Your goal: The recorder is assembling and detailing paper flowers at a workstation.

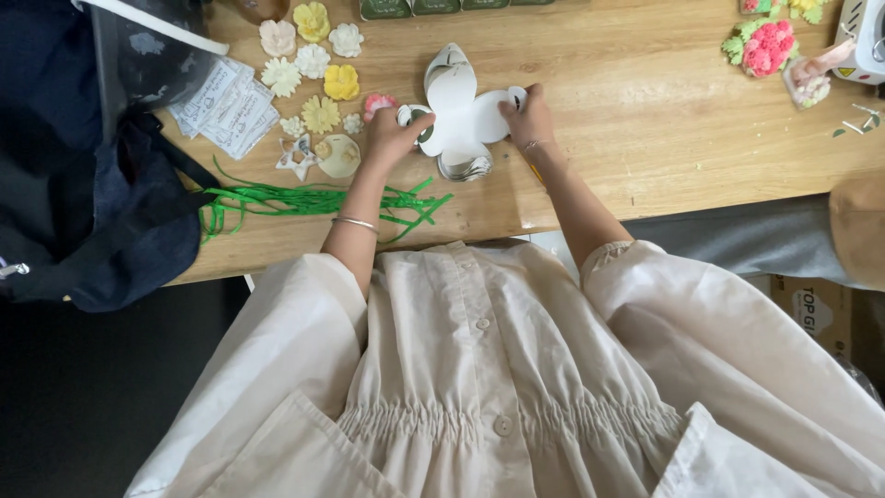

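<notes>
The white, petal-shaped piece of thin card or plastic (466, 115) lies flat on the pale wooden table (645, 120), straight ahead of me and between my two hands. It has four rounded lobes. One axis runs away from me, from the lobe nearest the table edge to the one pointing far up the table; the other axis runs side to side, and that is the one I hold. My left hand (392, 136) pinches the left lobe, its grip pressed together on the rim. My right hand (530, 115) pinches the right lobe the same way, fingers closed over the edge. Both hands are equally near, one at each end of the crosswise axis, so the piece sits square between them. Under its near lobe more such pieces seem stacked. Well left of my left hand lie small cream and yellow moulded flowers (313, 63), and loose green ribbon strips (304, 198) trail just beneath my left wrist.
</notes>
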